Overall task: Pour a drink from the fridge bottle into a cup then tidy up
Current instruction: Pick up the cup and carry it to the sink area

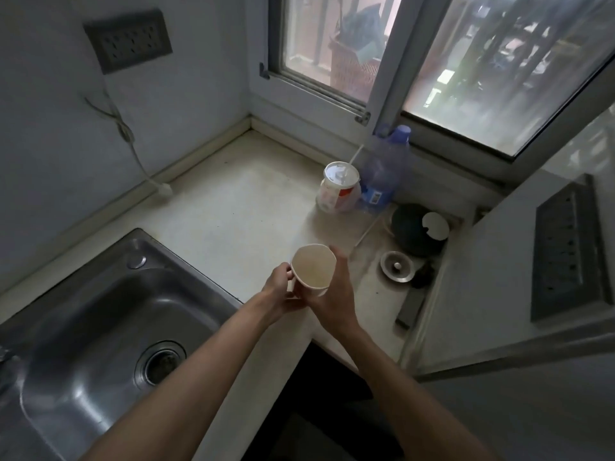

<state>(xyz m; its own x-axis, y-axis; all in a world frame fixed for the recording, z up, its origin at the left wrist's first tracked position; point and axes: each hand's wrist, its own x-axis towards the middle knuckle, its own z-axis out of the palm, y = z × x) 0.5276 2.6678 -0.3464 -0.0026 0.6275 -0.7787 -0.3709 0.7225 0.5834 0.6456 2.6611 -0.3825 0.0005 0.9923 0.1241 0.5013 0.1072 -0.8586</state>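
Observation:
I hold a white paper cup [313,268] with both hands just above the counter's front edge, right of the sink. Its rim is squeezed out of round, and a little pale liquid lies at its bottom. My left hand [280,287] grips its left side and base. My right hand [336,294] wraps its right side. A blue-tinted plastic bottle [384,171] with a blue cap stands at the back by the window, well beyond the cup.
A lidded takeaway cup with a straw [339,188] stands beside the bottle. A steel sink [100,327] lies at left. A dark round base [416,229], a metal strainer [397,266] and a dark bar [411,309] sit at right by the wall. The pale counter [233,207] stretches behind.

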